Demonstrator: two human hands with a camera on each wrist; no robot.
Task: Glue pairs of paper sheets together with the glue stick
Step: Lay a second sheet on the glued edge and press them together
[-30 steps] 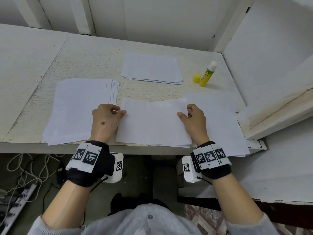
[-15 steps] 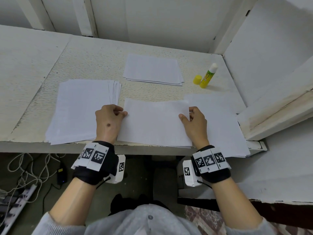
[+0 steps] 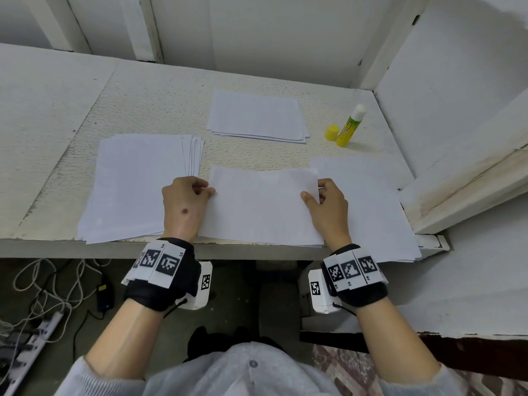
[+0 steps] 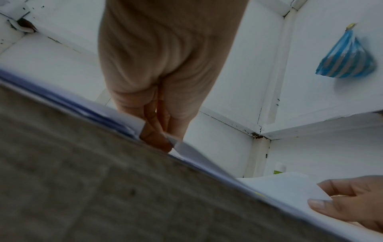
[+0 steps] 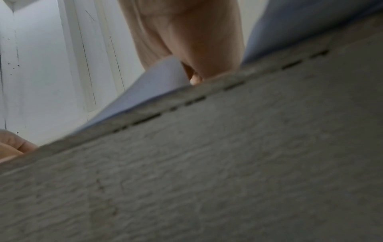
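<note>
A white paper sheet (image 3: 261,205) lies at the front middle of the table, over another sheet whose edge shows beneath it. My left hand (image 3: 187,201) pinches its left edge (image 4: 182,147), thumb on top. My right hand (image 3: 325,201) pinches its right edge (image 5: 161,77), thumb on the sheet and fingers curled under. The glue stick (image 3: 351,125) stands uncapped at the back right, white tip up, with its yellow cap (image 3: 331,132) beside it on the left.
A fanned stack of sheets (image 3: 137,184) lies left of my left hand. More sheets (image 3: 368,201) lie to the right, and a small pile (image 3: 257,115) sits at the back. White walls close off the back and right. Cables (image 3: 43,284) lie on the floor below.
Both hands hold the sheet's edges as before; they and the sheet have barely shifted. The head view has drifted slightly.
</note>
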